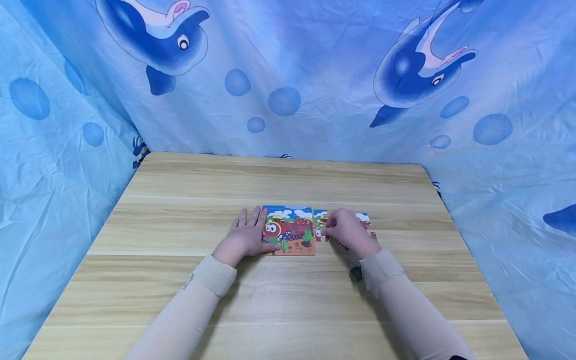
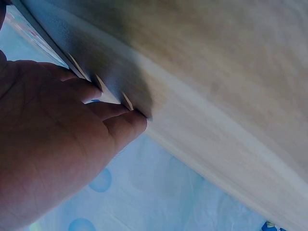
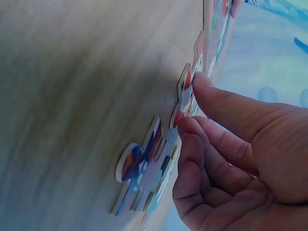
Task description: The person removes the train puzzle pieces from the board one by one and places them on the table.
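A picture board (image 1: pixel 294 229) with a red cartoon train lies flat on the wooden table. Over its left edge rests my left hand (image 1: pixel 245 237), fingers spread and straight, thumb across the lower left corner. My right hand (image 1: pixel 348 230) is just right of the board, among jigsaw puzzle pieces (image 1: pixel 363 218). In the right wrist view its thumb and index finger pinch a small puzzle piece (image 3: pixel 184 86), low against joined pieces showing part of the train's face. Other interlocked pieces (image 3: pixel 144 168) lie beside the curled fingers. The right hand partly covers the pieces in the head view.
The wooden table (image 1: pixel 288 310) has its far edge by a blue curtain (image 1: pixel 324 135) printed with dolphins and bubbles. The curtain also hangs along both sides. A small dark object (image 1: pixel 356 273) shows under the right cuff.
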Demonstrator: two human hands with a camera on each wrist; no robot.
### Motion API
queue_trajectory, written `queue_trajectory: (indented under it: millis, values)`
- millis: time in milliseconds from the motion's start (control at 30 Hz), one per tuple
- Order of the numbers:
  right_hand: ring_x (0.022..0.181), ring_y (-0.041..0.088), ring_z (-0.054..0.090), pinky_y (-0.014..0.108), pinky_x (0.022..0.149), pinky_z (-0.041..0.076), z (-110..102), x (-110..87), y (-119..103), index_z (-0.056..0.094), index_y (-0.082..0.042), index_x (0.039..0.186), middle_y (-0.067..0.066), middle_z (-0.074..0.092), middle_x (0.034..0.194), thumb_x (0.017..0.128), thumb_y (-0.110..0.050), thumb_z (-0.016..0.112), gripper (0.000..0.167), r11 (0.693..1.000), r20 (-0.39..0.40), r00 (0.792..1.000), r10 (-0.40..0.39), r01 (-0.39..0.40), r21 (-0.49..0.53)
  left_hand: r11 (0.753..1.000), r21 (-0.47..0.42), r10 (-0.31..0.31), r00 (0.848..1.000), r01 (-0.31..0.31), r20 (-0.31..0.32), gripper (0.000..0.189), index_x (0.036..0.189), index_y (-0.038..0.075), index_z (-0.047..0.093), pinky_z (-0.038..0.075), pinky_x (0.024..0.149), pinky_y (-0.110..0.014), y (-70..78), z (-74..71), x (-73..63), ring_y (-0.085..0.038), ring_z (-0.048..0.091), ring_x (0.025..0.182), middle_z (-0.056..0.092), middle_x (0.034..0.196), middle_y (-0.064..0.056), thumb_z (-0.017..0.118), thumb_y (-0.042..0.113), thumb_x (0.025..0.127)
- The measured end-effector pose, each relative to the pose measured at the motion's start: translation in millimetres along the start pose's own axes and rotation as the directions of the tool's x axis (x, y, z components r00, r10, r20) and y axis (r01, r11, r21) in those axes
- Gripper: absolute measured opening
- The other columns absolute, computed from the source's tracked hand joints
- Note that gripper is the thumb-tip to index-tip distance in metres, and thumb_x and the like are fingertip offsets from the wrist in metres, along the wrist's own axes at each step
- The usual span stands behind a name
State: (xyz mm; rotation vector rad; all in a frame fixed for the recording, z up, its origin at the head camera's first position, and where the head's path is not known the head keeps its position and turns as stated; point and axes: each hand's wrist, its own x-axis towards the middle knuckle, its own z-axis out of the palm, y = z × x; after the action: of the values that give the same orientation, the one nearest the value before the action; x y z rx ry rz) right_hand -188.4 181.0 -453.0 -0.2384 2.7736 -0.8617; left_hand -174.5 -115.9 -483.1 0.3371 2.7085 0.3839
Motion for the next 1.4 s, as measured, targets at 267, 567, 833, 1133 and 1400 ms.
queue_trajectory:
  millis: [267,567,833,1133,1400]
  values:
    - [0.06,0.017,0.059,0.033,0.055,0.051,1,-1.1,1,0.073,-0.011,0.079,-0.001,0.066,0.077,0.087,-0.017,0.084,0.016,1.0,0.008,1.0,0.001,-0.001,0.01,1.0,0.011,0.008,1.0,-0.008,-0.014,0.125,0.165,0.016,0.0,0.003,0.118,-0.061,-6.6,7.6,7.6,-0.043,-0.014,0.15,-0.005,0.169,-0.009,0.057,0.086,0.078]
    - [0.068,0.017,0.06,0.033,0.06,0.052,-4,-0.3,6,0.077,-0.011,0.086,0.0,0.068,0.08,0.09,-0.019,0.081,0.01,0.998,0.014,1.0,-0.026,0.025,0.055,1.0,0.01,0.004,1.0,-0.004,0.009,0.124,0.165,0.014,0.0,0.001,0.118,-0.06,-0.2,-0.3,0.7,-0.042,-0.014,0.15,-0.006,0.169,-0.011,0.057,0.084,0.08]
    - [0.057,0.027,0.061,0.038,0.05,0.051,-12,-2.7,4,0.076,-0.008,0.103,0.011,0.069,0.077,0.102,-0.022,0.067,0.016,0.979,-0.034,0.999,-0.013,0.02,0.204,1.0,-0.024,0.017,1.0,-0.017,-0.002,0.12,0.164,0.007,0.005,0.003,0.117,-0.063,10.0,-14.8,-13.2,-0.048,-0.008,0.149,0.001,0.169,-0.017,0.062,0.076,0.084]
    - [0.073,0.022,0.063,0.037,0.061,0.055,-5,-4.0,-7,0.078,-0.008,0.106,0.006,0.071,0.093,0.1,-0.022,0.07,0.017,0.979,-0.028,0.997,-0.075,0.079,0.19,1.0,0.003,-0.002,1.0,0.002,0.02,0.125,0.164,0.018,-0.004,0.001,0.117,-0.061,-4.1,2.3,5.4,-0.042,-0.017,0.149,-0.009,0.169,-0.007,0.056,0.086,0.078]
    - [0.075,0.018,0.063,0.035,0.061,0.054,4,-6.6,-19,0.077,-0.009,0.107,0.001,0.071,0.091,0.098,-0.021,0.072,0.016,0.979,0.013,0.99,-0.137,0.134,0.156,1.0,0.0,-0.006,1.0,0.006,0.022,0.123,0.164,0.015,-0.001,0.001,0.118,-0.06,1.1,-3.5,-1.1,-0.043,-0.014,0.15,-0.007,0.169,-0.009,0.058,0.083,0.081]
